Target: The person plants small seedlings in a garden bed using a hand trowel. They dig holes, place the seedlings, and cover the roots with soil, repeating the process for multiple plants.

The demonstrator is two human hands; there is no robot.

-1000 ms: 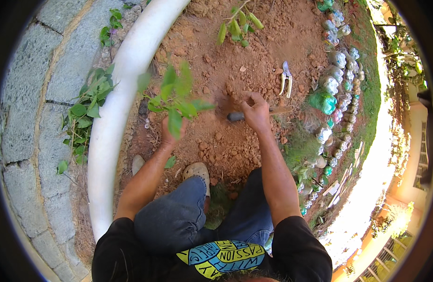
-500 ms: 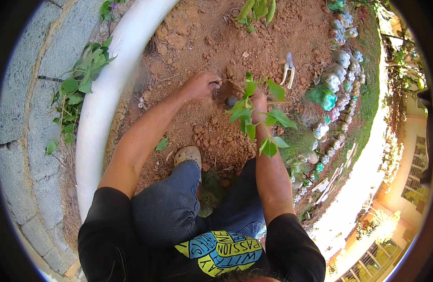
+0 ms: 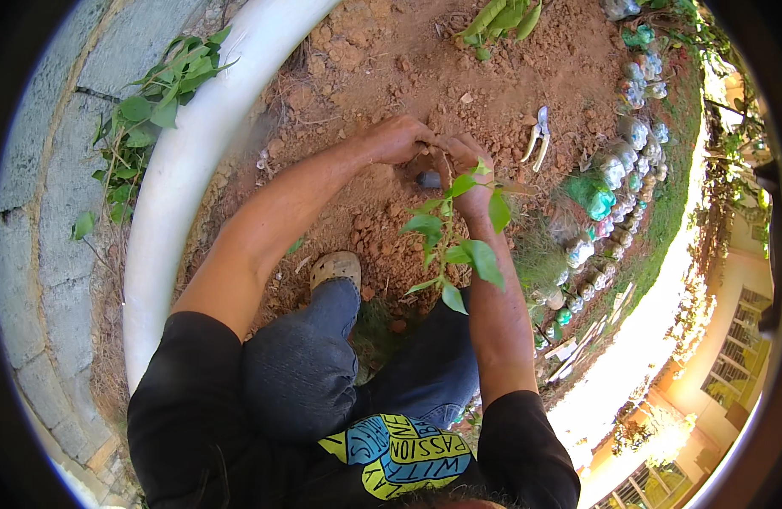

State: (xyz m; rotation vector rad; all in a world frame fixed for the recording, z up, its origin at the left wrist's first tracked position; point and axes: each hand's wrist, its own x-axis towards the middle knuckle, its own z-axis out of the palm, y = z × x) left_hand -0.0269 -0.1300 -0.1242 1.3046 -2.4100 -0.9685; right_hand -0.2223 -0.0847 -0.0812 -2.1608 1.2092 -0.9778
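Observation:
My right hand (image 3: 471, 174) is closed around the stem of a leafy green seedling (image 3: 448, 233), whose leaves hang down over my right wrist and forearm. Its lower end is mostly hidden by my fingers. My left hand (image 3: 402, 140) is closed, fingertips pinched together and touching those of my right hand; whatever lies between them is too small to make out. Just below the two hands, a small dark grey object (image 3: 428, 179) rests in a dip in the reddish soil (image 3: 382, 199). Pruning shears (image 3: 538, 140) with pale handles lie on the soil to the right.
A thick white curved pipe (image 3: 174, 187) and a grey block wall (image 3: 34, 271) run along the left, with a leafy vine (image 3: 136, 110) over them. Stuffed plastic bottles (image 3: 611, 170) form a border on the right. Another leafy plant (image 3: 501, 19) grows at the far side.
My left hand has moved right and now meets my right hand. The seedling has tipped, so its leaves hang lower and toward me. The view has shifted slightly.

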